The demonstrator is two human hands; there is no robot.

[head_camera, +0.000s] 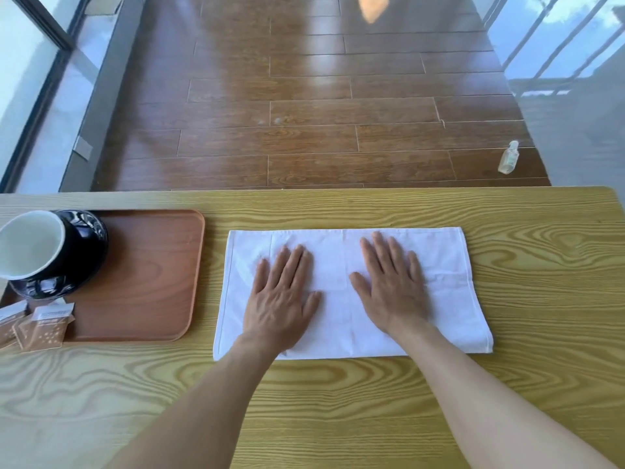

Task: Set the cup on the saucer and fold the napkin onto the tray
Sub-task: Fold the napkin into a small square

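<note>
Right of the wooden tray [142,275], the white napkin [449,292] lies flat on the light wood-grain table [541,316], already folded into a long rectangle whose long axis runs left to right, short ends facing the tray and the table's right side. Both palms are down on it: left hand [280,299] nearer the tray, right hand [394,289] just beside it, fingers straight and slightly spread, pressing the cloth. On the tray's left end the white-lined dark cup [33,252] sits on its dark saucer [91,231], with brown sachets [44,328] at the tray's near corner.
</note>
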